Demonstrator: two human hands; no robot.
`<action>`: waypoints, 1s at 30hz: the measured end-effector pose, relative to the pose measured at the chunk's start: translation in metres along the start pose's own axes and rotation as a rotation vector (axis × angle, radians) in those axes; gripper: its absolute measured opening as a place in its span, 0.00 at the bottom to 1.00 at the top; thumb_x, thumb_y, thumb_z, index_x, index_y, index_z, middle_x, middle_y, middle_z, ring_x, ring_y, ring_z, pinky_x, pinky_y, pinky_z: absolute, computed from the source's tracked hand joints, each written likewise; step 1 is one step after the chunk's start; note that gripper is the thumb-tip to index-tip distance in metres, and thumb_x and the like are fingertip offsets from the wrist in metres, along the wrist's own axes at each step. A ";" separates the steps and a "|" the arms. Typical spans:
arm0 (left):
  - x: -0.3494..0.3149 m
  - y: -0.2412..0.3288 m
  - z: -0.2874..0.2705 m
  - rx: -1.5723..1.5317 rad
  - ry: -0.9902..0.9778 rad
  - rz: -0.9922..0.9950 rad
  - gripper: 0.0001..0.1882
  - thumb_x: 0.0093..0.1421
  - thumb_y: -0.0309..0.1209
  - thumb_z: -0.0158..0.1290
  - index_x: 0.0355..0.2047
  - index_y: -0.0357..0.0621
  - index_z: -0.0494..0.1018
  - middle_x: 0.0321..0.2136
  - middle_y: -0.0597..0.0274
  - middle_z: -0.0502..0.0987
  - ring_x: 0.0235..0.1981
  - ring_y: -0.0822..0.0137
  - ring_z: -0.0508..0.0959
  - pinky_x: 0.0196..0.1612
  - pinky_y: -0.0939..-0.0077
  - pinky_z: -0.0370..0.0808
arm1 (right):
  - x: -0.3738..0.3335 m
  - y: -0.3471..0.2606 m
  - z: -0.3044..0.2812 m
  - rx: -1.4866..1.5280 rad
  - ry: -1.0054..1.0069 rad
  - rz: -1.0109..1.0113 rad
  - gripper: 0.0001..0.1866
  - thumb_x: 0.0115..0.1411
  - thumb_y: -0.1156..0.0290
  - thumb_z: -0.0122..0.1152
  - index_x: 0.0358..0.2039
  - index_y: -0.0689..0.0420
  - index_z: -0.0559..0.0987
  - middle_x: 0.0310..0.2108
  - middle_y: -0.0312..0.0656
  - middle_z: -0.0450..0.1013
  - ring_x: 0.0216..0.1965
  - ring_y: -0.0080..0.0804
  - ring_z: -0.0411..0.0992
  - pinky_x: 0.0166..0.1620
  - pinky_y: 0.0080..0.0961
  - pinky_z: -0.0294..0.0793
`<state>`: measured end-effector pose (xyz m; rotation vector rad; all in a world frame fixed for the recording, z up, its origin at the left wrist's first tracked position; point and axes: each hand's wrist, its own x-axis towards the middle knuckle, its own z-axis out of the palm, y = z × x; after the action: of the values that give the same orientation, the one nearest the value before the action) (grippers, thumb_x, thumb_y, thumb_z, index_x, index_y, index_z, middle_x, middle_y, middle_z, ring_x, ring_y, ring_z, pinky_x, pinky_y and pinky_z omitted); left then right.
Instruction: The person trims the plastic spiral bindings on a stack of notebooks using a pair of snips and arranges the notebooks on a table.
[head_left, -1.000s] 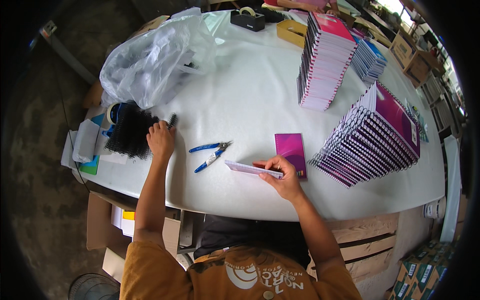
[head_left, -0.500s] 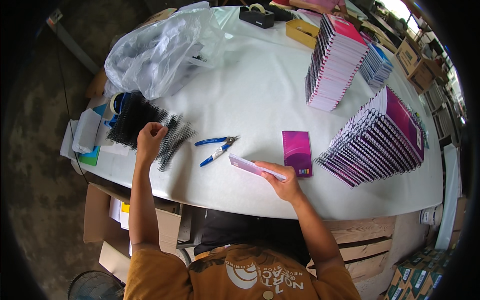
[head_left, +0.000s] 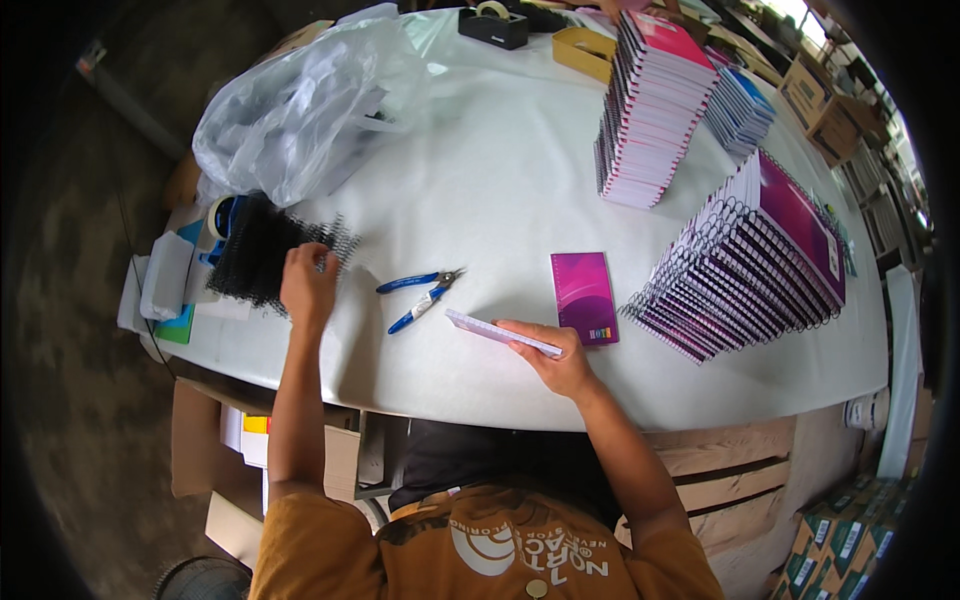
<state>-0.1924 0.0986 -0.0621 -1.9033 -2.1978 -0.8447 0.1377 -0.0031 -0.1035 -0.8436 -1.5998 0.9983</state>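
My left hand (head_left: 310, 285) is closed, its fingertips pinching at the right edge of a heap of black spiral binding coils (head_left: 262, 250). Some coils beyond the fingers are blurred, and how many I grip is hidden. In my right hand (head_left: 560, 362) a thin unbound notebook (head_left: 500, 332) is held nearly edge-on, thumb on one side and fingers on the other. A purple notebook cover (head_left: 584, 300) with holes along its left edge lies flat just behind that hand. Between my hands rest blue-handled cutting pliers (head_left: 440, 285) and a blue-and-white pen-like tool (head_left: 412, 316).
Spiral-bound purple notebooks (head_left: 745, 265) stand stacked at the right, with a tall pink-covered stack (head_left: 655, 115) and blue notebooks (head_left: 740, 112) behind. A clear plastic bag (head_left: 300, 115) lies far left, beside a blue tape dispenser (head_left: 222, 222). A black tape dispenser (head_left: 492, 27) and yellow tray (head_left: 583, 52) sit at the back.
My left hand has shifted slightly to the right, and the coils around it spread less widely. My right hand keeps its hold on the notebook. The whole view has shifted a little.
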 end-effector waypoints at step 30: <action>-0.028 0.090 -0.031 -0.826 -1.233 -0.333 0.27 0.63 0.52 0.42 0.19 0.41 0.70 0.08 0.66 0.65 0.08 0.76 0.64 0.13 0.83 0.61 | -0.001 0.004 -0.003 -0.018 0.028 0.004 0.17 0.55 0.79 0.58 0.47 0.58 0.75 0.41 0.45 0.76 0.40 0.30 0.76 0.42 0.21 0.74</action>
<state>-0.1103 0.0648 -0.0183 -3.0840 -3.2305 -0.7719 0.1408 -0.0018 -0.1068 -0.8698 -1.5858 0.9724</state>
